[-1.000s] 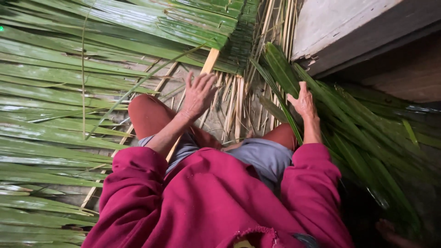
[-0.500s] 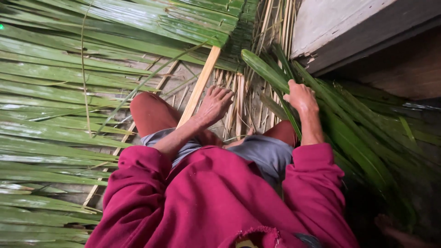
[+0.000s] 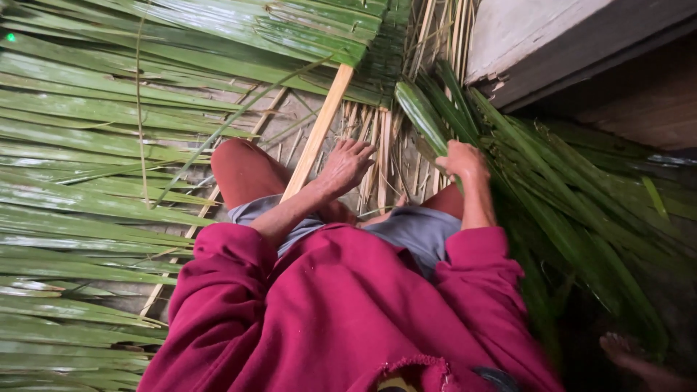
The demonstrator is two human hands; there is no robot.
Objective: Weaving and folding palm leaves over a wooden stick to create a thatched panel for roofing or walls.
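I sit with my knees up among long green palm leaves. My right hand [image 3: 462, 161] is closed around one green leaf [image 3: 420, 112] that it lifts out of the loose pile of leaves [image 3: 581, 210] on my right. My left hand [image 3: 347, 164] rests open, fingers spread, on the thin dry split sticks [image 3: 381, 156] between my knees, beside a flat pale wooden slat [image 3: 319, 134] that runs diagonally under the thatch.
A panel of folded green leaves [image 3: 239, 36] lies across the top and left. A grey wooden beam [image 3: 537, 36] stands at the upper right. A bare foot [image 3: 632, 356] shows at the lower right corner.
My right hand has closed on a leaf and drawn it toward me and to the left. My left hand has slid right and down off the slat onto the sticks.
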